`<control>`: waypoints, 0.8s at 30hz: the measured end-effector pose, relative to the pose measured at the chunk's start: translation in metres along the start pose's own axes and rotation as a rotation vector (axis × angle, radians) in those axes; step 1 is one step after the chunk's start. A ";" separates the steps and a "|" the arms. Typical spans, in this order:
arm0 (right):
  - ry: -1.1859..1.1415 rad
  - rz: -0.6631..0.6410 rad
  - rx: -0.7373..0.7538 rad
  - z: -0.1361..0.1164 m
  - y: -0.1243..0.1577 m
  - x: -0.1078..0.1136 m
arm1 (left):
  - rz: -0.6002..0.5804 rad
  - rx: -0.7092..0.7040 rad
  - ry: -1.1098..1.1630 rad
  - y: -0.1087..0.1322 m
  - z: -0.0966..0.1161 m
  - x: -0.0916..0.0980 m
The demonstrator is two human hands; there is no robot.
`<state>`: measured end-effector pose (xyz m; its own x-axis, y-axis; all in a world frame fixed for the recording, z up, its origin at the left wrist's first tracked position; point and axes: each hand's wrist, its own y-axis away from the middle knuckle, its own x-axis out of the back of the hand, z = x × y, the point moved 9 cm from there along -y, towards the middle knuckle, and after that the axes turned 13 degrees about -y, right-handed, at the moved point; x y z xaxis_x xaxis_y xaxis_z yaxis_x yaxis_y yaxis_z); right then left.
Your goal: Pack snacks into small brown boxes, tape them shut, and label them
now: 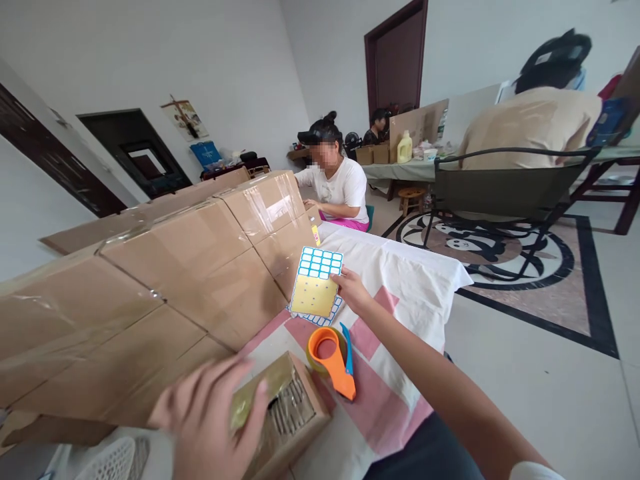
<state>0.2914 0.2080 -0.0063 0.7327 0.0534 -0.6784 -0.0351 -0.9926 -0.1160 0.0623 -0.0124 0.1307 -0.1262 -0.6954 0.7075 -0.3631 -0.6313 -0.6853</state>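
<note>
Risk: sheet of labels [317, 293] could bend or slip, as right hand [352, 291] pinches just 1 edge. Orange tape dispenser [336, 373] near sheet's lower end might snag it if lowered. Left hand [213, 403], blurred, lower left, half-open, nothing seen in grasp; contact with small carton [290, 408] unclear. Sheet mid-frame: blue-bordered white labels above, yellow area with small marks below.
</note>
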 end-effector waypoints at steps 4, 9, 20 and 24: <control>-0.159 -0.034 0.051 -0.022 0.043 -0.030 | -0.075 -0.026 -0.139 -0.063 0.034 -0.039; -0.241 -0.111 0.070 -0.037 0.093 -0.056 | -0.160 -0.088 -0.146 -0.101 0.068 -0.082; -0.089 -0.138 0.249 -0.050 0.116 -0.052 | -0.284 -0.198 0.021 -0.087 0.087 -0.086; -0.039 -0.119 0.254 -0.051 0.123 -0.048 | -0.267 -0.203 0.070 -0.081 0.090 -0.083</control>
<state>0.2865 0.0777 0.0489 0.7152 0.1774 -0.6761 -0.1229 -0.9203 -0.3714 0.1855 0.0660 0.1118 -0.0627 -0.4853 0.8721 -0.5672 -0.7016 -0.4313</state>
